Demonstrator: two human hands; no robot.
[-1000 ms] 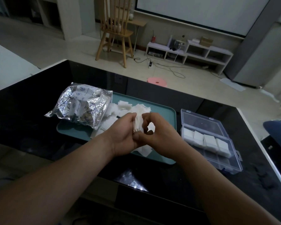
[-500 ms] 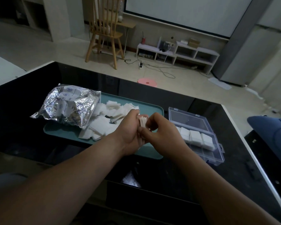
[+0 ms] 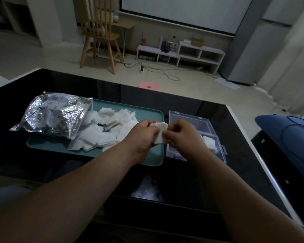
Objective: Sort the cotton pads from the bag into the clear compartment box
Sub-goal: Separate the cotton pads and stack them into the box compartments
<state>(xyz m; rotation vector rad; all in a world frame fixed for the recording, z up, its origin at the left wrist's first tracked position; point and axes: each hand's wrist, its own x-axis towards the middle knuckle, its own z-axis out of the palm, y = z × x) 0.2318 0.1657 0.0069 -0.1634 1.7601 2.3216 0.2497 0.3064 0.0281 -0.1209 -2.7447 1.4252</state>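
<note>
My left hand and my right hand both grip a small stack of white cotton pads, held above the right end of the teal tray. A heap of loose cotton pads lies on the tray. The crinkled silver bag rests on the tray's left end, its mouth toward the heap. The clear compartment box stands open to the right of the tray, with white pads in its near compartments. My right hand hides part of the box.
The tray and box sit on a glossy black table with a white right edge. A blue object lies off the table's right side. Beyond are a wooden chair, a low white shelf, floor cables and a pink stool.
Both hands, with the stack of pads between them, have shifted right toward the box. The view has panned a little.
</note>
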